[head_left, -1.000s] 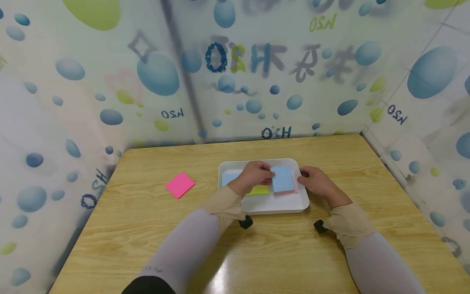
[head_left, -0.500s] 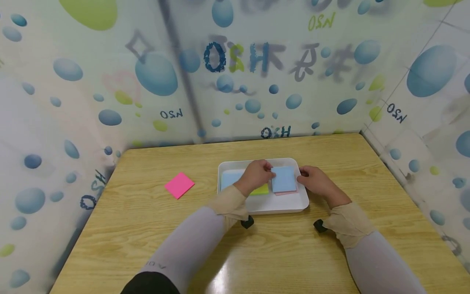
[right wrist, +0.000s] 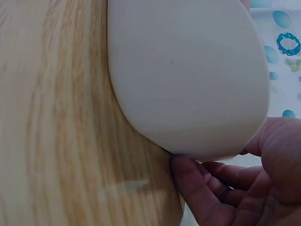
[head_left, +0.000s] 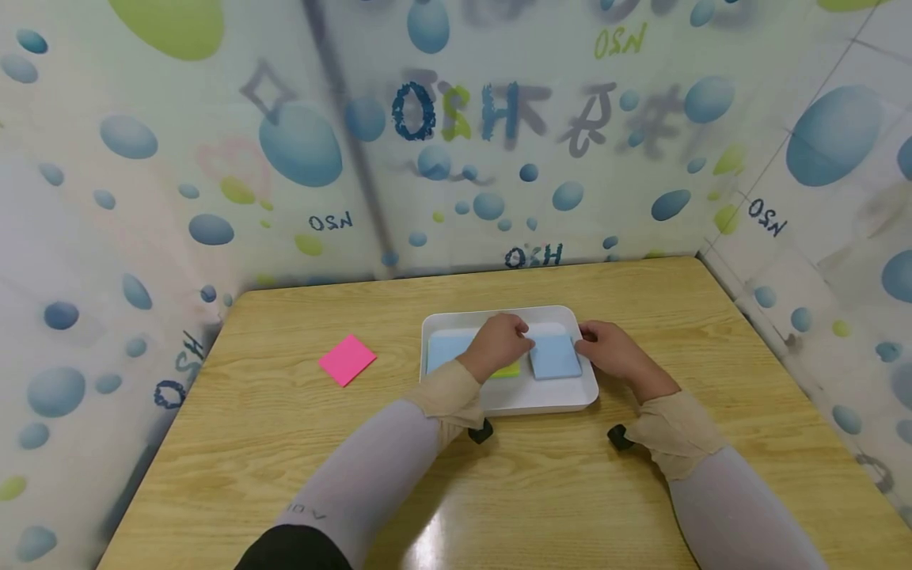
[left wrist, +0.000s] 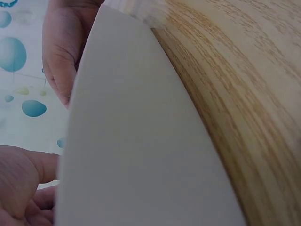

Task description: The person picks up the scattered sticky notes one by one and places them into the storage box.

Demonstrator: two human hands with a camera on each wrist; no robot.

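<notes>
A white tray (head_left: 541, 400) stands on the table, with a light blue sticky note pad (head_left: 556, 358) lying flat in its right part. My left hand (head_left: 496, 344) reaches over the tray, its fingertips right at that pad's upper left corner. In the left wrist view, thumb and fingers of the left hand (left wrist: 21, 181) stand apart behind the tray wall. Another light blue pad (head_left: 446, 351) lies at the tray's left, and a yellow-green pad (head_left: 509, 370) shows partly beneath my left hand. My right hand (head_left: 616, 350) grips the tray's right end, fingers against the outer wall (right wrist: 193, 84).
A bright pink sticky note pad (head_left: 347, 360) lies on the wooden table (head_left: 299, 443), left of the tray. Patterned walls (head_left: 456, 198) rise behind the table and at both sides. A small black object (head_left: 480, 431) hangs below my left wrist.
The light blue pad at the right has come down a little toward me and now covers the pale pink edge that showed under it. My right hand stays at the tray's end.
</notes>
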